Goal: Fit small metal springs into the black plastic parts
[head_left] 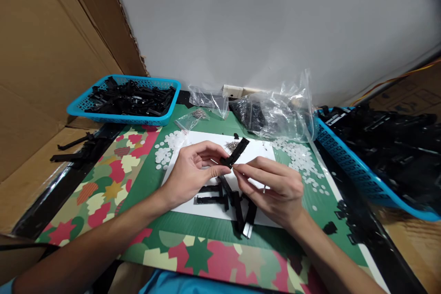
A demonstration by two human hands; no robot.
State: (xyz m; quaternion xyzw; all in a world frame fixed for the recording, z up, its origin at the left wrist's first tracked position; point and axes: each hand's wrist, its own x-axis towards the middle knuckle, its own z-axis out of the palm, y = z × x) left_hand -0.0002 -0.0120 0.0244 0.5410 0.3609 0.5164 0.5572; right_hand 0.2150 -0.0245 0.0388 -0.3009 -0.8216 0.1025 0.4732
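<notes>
Between thumb and fingers, my left hand (196, 167) grips a black plastic part (239, 150) that tilts up to the right. My right hand (272, 186) is closed in a pinch at the lower end of that part; what its fingertips hold is too small to make out. Below both hands, several similar black parts (212, 200) lie on a white sheet (193, 211). A small heap of metal pins or screws (232, 146) sits on the sheet just behind the held part.
White round discs (303, 161) are scattered to the right, with more discs (165, 149) at left. Blue baskets of black parts stand at back left (165, 119) and right (365, 179). Clear plastic bags (275, 115) lie along the wall. A cardboard sheet (44, 46) stands left.
</notes>
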